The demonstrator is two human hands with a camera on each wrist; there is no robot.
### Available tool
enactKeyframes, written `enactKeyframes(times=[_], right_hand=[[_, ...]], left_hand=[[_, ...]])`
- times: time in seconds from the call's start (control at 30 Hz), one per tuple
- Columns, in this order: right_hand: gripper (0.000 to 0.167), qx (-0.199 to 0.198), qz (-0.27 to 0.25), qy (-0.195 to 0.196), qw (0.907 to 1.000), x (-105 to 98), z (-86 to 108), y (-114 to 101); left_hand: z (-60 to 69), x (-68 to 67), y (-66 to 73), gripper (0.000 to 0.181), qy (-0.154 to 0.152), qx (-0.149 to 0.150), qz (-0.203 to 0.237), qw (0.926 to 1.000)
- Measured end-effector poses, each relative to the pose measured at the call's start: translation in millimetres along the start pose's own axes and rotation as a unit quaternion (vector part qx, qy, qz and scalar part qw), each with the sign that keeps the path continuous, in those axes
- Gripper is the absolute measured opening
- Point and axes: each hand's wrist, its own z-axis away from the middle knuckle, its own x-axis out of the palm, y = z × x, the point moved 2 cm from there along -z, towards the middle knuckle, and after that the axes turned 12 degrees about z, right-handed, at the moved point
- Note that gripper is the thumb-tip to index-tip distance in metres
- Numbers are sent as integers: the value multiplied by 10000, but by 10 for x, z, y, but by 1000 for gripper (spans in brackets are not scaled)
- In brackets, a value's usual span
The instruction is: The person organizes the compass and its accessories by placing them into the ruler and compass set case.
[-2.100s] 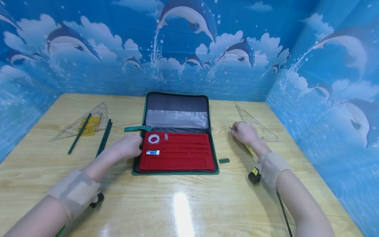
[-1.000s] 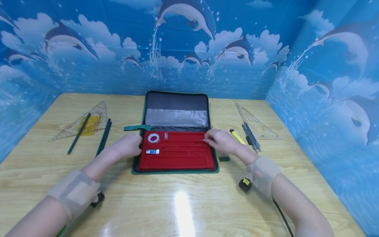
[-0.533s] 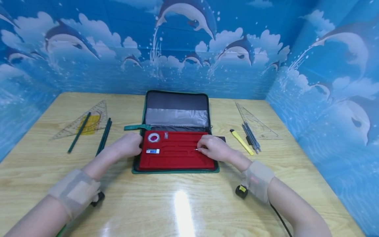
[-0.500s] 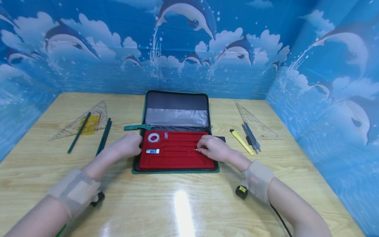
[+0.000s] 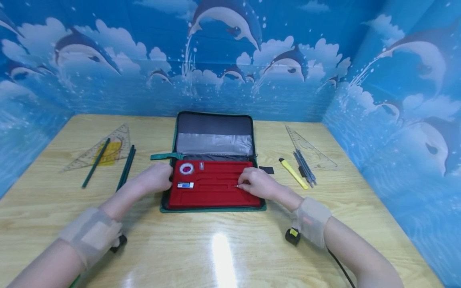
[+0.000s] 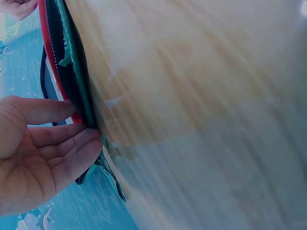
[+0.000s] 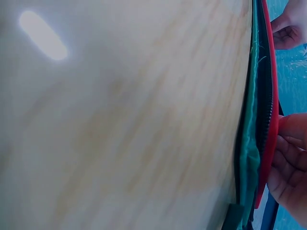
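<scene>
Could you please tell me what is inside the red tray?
The red tray holds a round white-rimmed disc, a small pale piece and a blue-and-white block. What lies beneath the right hand, which pinches a silvery thing, is hidden.

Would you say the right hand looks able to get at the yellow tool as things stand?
Probably yes: the yellow tool lies nearby on the table, with nothing on top of it. The right hand pinches a small pale piece, though, so it would likely need to put that down first.

Both arms (image 5: pixel 360 248) extended forward, left fingers (image 6: pixel 57 136) and right fingers (image 5: pixel 247 176) pinching.
</scene>
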Motion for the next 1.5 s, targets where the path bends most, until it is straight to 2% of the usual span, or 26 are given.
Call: enactKeyframes(times=[0.4, 0.63, 0.8, 0.97, 1.13, 1.2, 1.3, 1.43, 1.5], right_hand=[[4, -174, -20, 344, 9993, 22, -25, -1], [4, -268, -86, 365, 9989, 4, -11, 6], [3, 119, -286, 162, 9994, -67, 37, 89], [6, 902, -185, 200, 9956, -229, 121, 359], [15, 1959, -21, -89, 9806, -305, 278, 753], [20, 2388, 129, -296, 9705, -308, 368, 894], [22, 2950, 274, -806, 9517, -303, 493, 1046], [35, 3398, 241, -1469, 9286, -289, 604, 1125], [32, 3512, 153, -1667, 9212, -286, 631, 1122]], left_hand=[[13, 9, 18, 13, -21, -46, 1, 10000], [17, 29, 16, 15, -54, -68, 144, 9999], [13, 35, -24, 15, -132, -107, 411, 9990], [2, 10, -35, 14, -211, -156, 502, 9984], [2, -2, -42, 14, -202, -133, 425, 9988], [1, -4, -45, 13, -205, -93, 386, 9990], [-4, -4, -51, 11, -232, -46, 362, 9991], [-5, -11, -57, 11, -199, -11, 304, 9993], [-5, -15, -57, 12, -178, -18, 281, 9994]])
